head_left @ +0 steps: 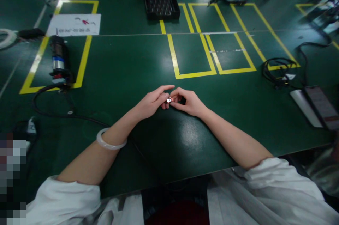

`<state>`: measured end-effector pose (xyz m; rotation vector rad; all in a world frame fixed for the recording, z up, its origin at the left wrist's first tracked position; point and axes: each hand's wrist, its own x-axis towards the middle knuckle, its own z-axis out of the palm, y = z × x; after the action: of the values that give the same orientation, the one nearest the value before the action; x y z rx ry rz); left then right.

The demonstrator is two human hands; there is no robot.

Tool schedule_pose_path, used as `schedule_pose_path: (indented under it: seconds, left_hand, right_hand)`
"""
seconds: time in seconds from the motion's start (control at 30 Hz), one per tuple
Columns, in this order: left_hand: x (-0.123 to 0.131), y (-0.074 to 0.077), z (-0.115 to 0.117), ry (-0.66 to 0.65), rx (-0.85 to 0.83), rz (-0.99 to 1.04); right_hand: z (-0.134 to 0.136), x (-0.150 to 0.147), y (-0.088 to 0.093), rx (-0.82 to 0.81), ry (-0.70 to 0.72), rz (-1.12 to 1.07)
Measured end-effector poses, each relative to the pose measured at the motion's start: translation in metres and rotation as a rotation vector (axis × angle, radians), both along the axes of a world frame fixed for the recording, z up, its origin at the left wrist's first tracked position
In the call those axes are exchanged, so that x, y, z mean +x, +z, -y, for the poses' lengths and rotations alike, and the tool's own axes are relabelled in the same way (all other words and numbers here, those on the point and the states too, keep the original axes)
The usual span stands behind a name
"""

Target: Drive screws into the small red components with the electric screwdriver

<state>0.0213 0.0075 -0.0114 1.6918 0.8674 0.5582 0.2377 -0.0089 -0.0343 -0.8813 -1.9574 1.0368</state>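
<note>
Both forearms reach in from the lower corners and converge at frame centre, just above the green tabletop (pixel 127 55). Left hand (pixel 151 103): index finger extended, thumb and curled fingers pinching one small metallic part (pixel 169 100). Right hand (pixel 191 102): arched, thumb and fingertips pinching the same part's right end. Counted: one pale bracelet (pixel 111 146) on the left forearm; one black tray (pixel 163 16), upper centre; one cylindrical tool (pixel 58 57), upper left; one coiled cable (pixel 274 84), right.

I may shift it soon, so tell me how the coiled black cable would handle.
The coiled black cable would likely flex when lifted, given its curved loops. Being thin, it seems fairly light. Its overlapping loops might tangle.
</note>
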Motion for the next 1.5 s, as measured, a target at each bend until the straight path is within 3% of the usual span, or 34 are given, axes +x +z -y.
schedule_pose_path:
  seconds: [0.27, 0.57, 1.5]
  left_hand:
    - [-0.0005, -0.0025, -0.0039, 0.055, -0.036, 0.035]
    - [-0.0019, -0.0016, -0.0043, 0.023, -0.028, 0.005]
    - [-0.0021, -0.0029, -0.0031, 0.014, -0.062, -0.032]
  right_hand:
    - [0.0003, -0.0008, 0.0, -0.034, -0.061, -0.008]
    - [0.0, -0.001, 0.0, -0.026, -0.094, 0.008]
    - [-0.0002, -0.0003, -0.0015, -0.027, -0.073, 0.0]
